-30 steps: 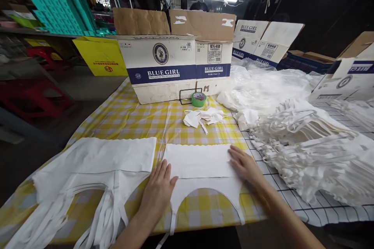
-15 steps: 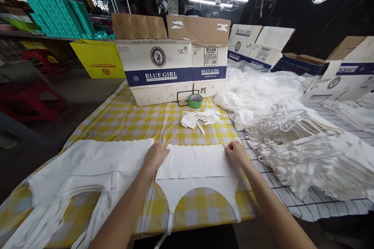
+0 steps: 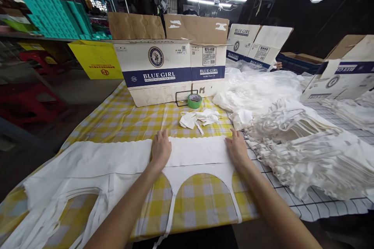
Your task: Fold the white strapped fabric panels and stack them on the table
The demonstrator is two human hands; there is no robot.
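A white strappy camisole top [image 3: 198,151] lies flat on the checked cloth, its wavy edge away from me and its thin straps towards me. My left hand [image 3: 161,149] rests at its far left corner, fingers pointing forward and lying on the fabric edge. At the far right corner, my right hand [image 3: 237,148] touches the side of the top with its fingers stretched and a little apart. To the left lie more white tops [image 3: 87,159] with straps, partly covered by my left forearm.
A yellow checked tablecloth [image 3: 140,124] covers the table. Ahead stand a Blue Girl carton [image 3: 157,76], green tape [image 3: 194,101] and white scraps [image 3: 198,118]. On the right are piled white garments [image 3: 309,151] and plastic bags [image 3: 257,89]. Another person's hand [image 3: 278,65] shows behind a carton.
The top has moved a little away from me and lies flatter. Both hands went forward with it, their fingers changing from a pinch to lying flatter. Another person's hand has appeared at the back.
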